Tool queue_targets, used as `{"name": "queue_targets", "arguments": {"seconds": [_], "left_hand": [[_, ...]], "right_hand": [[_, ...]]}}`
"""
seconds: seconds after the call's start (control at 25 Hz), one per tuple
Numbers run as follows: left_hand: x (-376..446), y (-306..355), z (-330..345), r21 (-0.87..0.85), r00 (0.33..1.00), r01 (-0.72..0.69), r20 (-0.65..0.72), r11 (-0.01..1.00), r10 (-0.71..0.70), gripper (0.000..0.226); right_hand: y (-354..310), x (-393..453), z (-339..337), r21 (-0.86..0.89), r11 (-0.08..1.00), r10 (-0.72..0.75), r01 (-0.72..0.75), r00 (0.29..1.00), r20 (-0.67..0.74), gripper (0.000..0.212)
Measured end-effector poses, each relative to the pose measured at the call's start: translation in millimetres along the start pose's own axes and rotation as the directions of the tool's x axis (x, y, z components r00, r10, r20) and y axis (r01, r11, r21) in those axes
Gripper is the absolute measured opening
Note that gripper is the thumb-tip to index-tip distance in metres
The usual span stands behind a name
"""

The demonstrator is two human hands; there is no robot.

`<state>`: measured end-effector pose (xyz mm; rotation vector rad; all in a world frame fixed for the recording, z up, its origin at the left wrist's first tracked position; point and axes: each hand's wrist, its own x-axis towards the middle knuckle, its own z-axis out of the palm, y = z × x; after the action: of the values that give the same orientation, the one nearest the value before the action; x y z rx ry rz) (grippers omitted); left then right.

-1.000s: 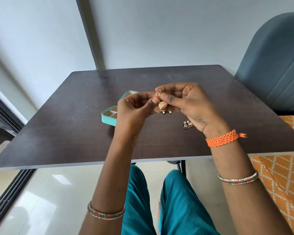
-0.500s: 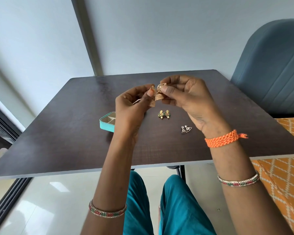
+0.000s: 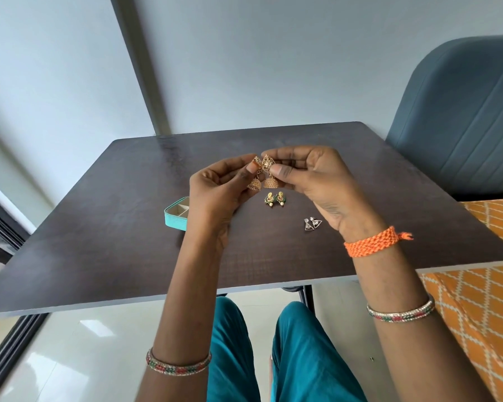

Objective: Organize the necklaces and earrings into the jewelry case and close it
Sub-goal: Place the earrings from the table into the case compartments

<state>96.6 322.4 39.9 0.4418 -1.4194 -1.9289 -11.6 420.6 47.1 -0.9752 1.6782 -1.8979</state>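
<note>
Above the dark table [image 3: 114, 245], my left hand [image 3: 218, 192] pinches one gold bell-shaped earring [image 3: 253, 184] and my right hand [image 3: 317, 181] pinches its twin [image 3: 269, 175]; the two earrings touch side by side. Below them on the table lies a pair of green-and-gold earrings [image 3: 275, 199]. A pair of silver triangular earrings [image 3: 312, 223] rests by my right wrist. The teal jewelry case [image 3: 176, 217] stands open at the left, half hidden behind my left hand, with beige compartments showing. No necklace is in sight.
A blue-grey chair [image 3: 459, 117] stands at the table's far right corner. An orange patterned cushion [image 3: 482, 314] lies to my right. My teal-clad knees [image 3: 288, 358] sit under the near table edge. A grey wall rises behind the table.
Both hands have lifted the gold earrings up and away from the table. The green-and-gold pair, hidden a second ago, now shows beneath them. The view has tilted, so the table sits lower.
</note>
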Motion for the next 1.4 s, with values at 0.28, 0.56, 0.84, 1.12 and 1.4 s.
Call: {"name": "queue_targets", "arguments": {"seconds": [0.28, 0.56, 0.84, 1.12, 1.4], "left_hand": [[-5, 4, -5, 0.003, 0.998, 0.042, 0.042, 0.999, -0.042, 0.012], [5, 4, -57, 0.133, 0.994, 0.072, -0.096, 0.989, -0.059, 0.012], [59, 0, -141, 0.438, 0.967, 0.096, -0.254, 0.894, 0.020, 0.012], [56, -43, -154, 0.729, 0.977, 0.173, -0.212, 0.662, -0.021, 0.011], [34, -64, -144, 0.837, 0.966, 0.066, -0.190, 0.543, 0.175, 0.021]], "right_hand": [[-1, -4, 1, 0.049, 0.999, 0.013, -0.016, 0.999, 0.047, 0.020], [27, 10, 30, 0.112, 0.985, 0.130, -0.132, 0.991, 0.026, 0.019], [78, 61, 132, 0.032, 0.952, 0.303, -0.304, 0.953, 0.031, 0.027], [104, 61, 140, -0.177, 0.905, 0.403, -0.386, 0.912, 0.072, 0.027], [98, 59, 121, -0.377, 0.872, 0.408, -0.313, 0.890, 0.205, 0.029]]}}
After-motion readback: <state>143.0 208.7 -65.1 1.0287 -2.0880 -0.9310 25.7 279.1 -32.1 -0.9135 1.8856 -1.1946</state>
